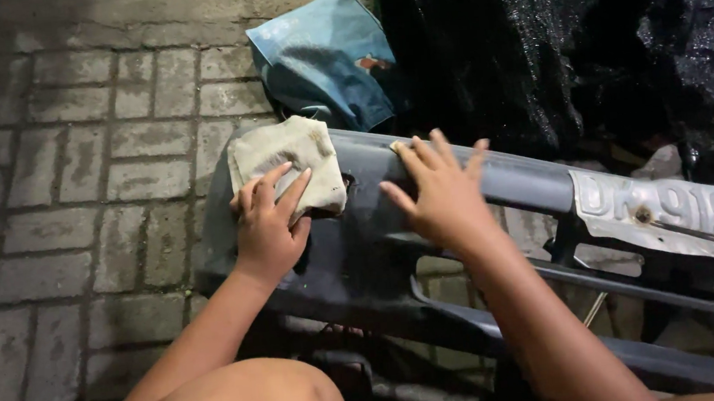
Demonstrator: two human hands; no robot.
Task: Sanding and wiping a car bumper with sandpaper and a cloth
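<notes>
A grey car bumper is being wiped down on brick paving.

The bumper lies across the frame, its near end under both hands; the wiping step is judged to be in hand, and the next stroke would call for the cloth to be drawn along the unwiped face toward the right. A beige cloth is pressed flat on the bumper's end by the left hand, fingers spread over it. The right hand is laid open on the upper edge, nothing clearly held. A dented number plate is fixed further along, where the stroke would be interrupted. A blue bag and black sheeting lie just behind.
</notes>
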